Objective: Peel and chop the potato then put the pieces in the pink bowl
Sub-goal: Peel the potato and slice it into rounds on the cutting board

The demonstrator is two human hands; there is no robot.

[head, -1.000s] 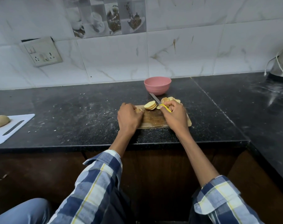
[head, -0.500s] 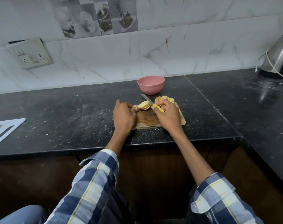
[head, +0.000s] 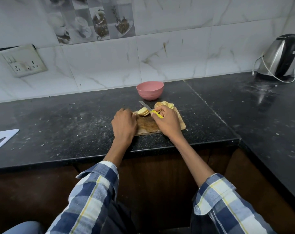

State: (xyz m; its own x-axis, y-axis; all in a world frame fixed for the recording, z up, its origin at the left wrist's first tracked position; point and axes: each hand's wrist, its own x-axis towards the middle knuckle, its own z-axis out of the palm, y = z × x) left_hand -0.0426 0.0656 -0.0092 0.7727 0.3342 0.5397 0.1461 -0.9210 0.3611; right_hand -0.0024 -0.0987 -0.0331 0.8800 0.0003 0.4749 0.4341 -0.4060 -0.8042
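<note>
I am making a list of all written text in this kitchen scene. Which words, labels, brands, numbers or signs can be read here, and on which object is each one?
No text can be read in this view.
Electric kettle: a small dark mark on its side, too blurred to read.
Switch and socket plate: only sockets and switches, no readable marking.
Picture tiles: cups and desserts, no words.
Knife, pink bowl, wooden cutting board: no lettering shows.
</note>
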